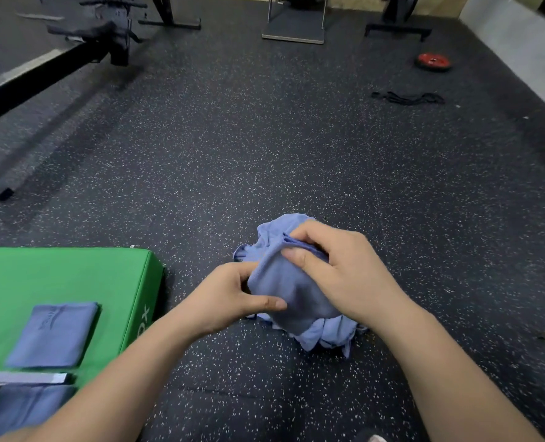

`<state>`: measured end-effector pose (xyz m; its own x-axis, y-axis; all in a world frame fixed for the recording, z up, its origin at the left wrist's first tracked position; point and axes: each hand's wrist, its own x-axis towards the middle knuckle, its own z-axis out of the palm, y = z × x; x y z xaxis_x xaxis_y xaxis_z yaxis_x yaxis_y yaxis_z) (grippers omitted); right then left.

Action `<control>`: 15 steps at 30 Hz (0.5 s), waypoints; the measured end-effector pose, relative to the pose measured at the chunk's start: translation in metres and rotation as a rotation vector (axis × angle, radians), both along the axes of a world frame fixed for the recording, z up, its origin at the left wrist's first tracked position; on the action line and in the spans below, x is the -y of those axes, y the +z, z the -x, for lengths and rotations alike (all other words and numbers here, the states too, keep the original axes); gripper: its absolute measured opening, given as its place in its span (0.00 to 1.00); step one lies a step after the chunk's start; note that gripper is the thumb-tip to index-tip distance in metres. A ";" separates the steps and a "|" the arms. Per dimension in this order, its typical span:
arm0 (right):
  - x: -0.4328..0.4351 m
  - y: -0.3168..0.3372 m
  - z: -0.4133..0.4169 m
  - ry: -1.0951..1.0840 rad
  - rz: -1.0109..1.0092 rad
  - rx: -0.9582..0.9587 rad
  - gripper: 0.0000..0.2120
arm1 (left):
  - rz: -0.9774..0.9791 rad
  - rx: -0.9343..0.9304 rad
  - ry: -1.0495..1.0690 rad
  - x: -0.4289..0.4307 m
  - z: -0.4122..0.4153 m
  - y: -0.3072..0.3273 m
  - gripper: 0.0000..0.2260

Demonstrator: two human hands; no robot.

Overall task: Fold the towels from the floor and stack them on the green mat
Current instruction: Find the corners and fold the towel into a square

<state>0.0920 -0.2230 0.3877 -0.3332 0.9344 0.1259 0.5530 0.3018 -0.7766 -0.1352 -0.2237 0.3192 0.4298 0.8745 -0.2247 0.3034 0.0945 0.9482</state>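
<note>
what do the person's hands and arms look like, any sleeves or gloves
Both the left hand and the right hand are bare: no gloves, rings or watch in view. The left forearm and right forearm are uncovered as far as the frame shows, with no sleeve, wristband or marking visible.

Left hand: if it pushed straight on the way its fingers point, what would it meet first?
The left hand pinches the crumpled blue towel, so that comes first; just behind it, likely, the right hand gripping the same towel.
</note>
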 end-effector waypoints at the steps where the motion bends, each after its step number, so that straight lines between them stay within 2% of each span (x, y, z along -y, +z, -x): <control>1: -0.001 0.002 -0.004 -0.022 -0.010 -0.025 0.04 | 0.009 -0.032 0.003 0.000 0.001 -0.004 0.10; 4: -0.003 0.008 -0.018 -0.098 -0.051 -0.082 0.05 | 0.044 -0.091 0.006 -0.001 0.009 -0.010 0.09; 8: -0.008 0.013 -0.036 -0.254 -0.126 -0.134 0.07 | 0.062 -0.087 0.048 -0.005 0.023 -0.007 0.13; 15: -0.012 0.017 -0.052 -0.467 -0.218 -0.133 0.08 | -0.095 -0.033 0.183 -0.018 0.042 0.004 0.10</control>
